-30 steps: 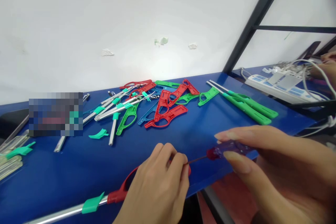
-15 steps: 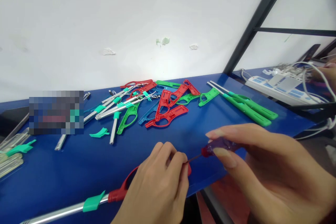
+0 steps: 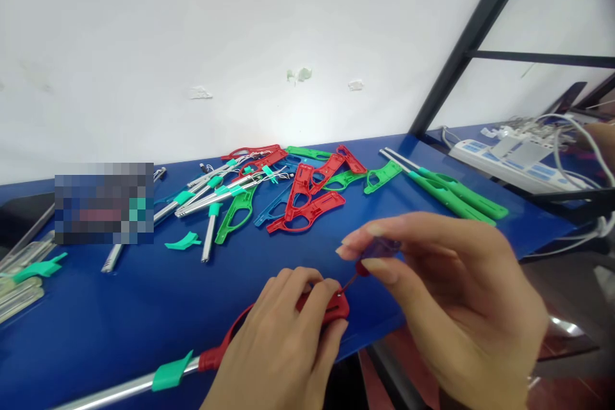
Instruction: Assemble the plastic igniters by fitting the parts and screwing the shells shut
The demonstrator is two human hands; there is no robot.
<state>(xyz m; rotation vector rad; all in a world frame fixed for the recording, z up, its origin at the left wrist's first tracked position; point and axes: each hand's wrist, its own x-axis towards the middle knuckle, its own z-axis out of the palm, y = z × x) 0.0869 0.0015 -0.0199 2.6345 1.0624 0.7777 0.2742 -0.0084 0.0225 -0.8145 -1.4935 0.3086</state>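
My left hand (image 3: 288, 333) presses a red long-nose lighter (image 3: 211, 359) onto the blue table near its front edge. The lighter's silver tube (image 3: 125, 391) points to the lower left and carries a teal plastic trigger (image 3: 170, 373). In my right hand (image 3: 446, 288), a small screwdriver (image 3: 382, 248) with a clear purple handle and red collar is pinched between thumb and fingers. It is tilted, and its thin shaft reaches down to the end of the red handle beside my left fingers. Its exact seat at the tip is too small to make out.
Loose red handle halves (image 3: 307, 213), green and blue ones, and silver tubes with wires (image 3: 216, 195) lie in a pile at the back. Two green lighters (image 3: 446, 195) lie right. Teal triggers (image 3: 183, 241) lie left. A power strip (image 3: 509, 163) stands beyond the black frame (image 3: 461, 57).
My right hand has moved left and in closer, tipping the screwdriver steeper over the red handle. My left fingers have shifted slightly, so more of the handle's end shows.
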